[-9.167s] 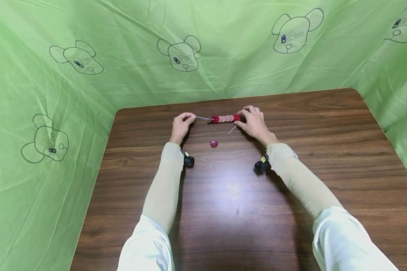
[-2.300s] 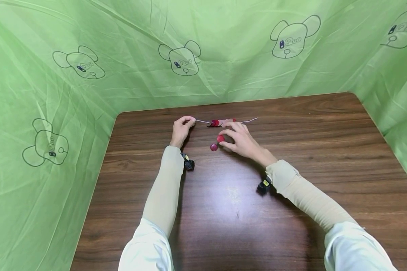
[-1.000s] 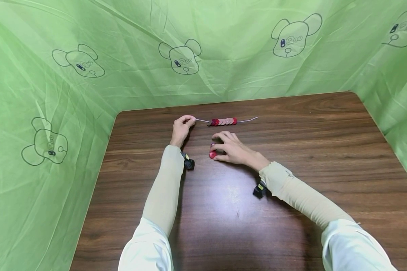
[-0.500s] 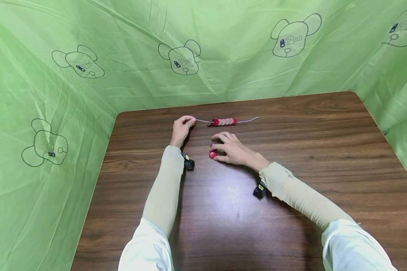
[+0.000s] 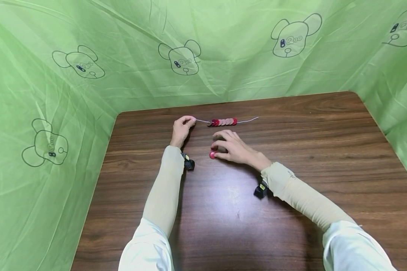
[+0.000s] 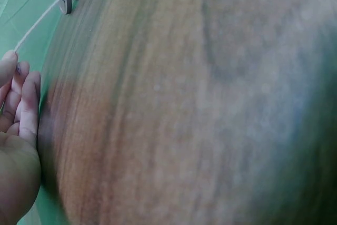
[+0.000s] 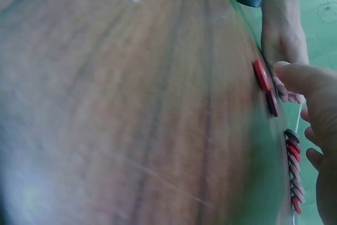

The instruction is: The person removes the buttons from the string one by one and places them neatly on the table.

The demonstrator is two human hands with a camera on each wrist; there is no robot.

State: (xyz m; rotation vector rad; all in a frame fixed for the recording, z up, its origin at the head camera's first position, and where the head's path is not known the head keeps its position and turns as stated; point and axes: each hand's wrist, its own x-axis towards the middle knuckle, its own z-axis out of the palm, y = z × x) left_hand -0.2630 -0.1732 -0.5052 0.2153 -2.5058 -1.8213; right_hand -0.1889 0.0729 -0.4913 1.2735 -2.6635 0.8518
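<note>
My left hand (image 5: 181,130) pinches the left end of a pale string (image 5: 202,121) between thumb and fingertips. On that string is a row of overlapping buttons (image 5: 226,121), dark, red and pink; its other end lies loose to the right. My right hand (image 5: 235,147) hovers low over the table, fingers bent and spread, gripping nothing. Its thumb is at the edge of a bright red button (image 5: 211,154). A dark magenta button (image 7: 271,104) lies against the red one in the right wrist view; in the head view the index finger mostly hides it.
The brown wooden table (image 5: 149,180) bears everything. Green fabric (image 5: 230,45) with printed bear heads hangs behind and along the sides. A small black camera is strapped to each wrist.
The right hand left the row's right end, carried the red button down-left and set it by the magenta one; just now its fingers lifted slightly. The left hand kept its pinch.
</note>
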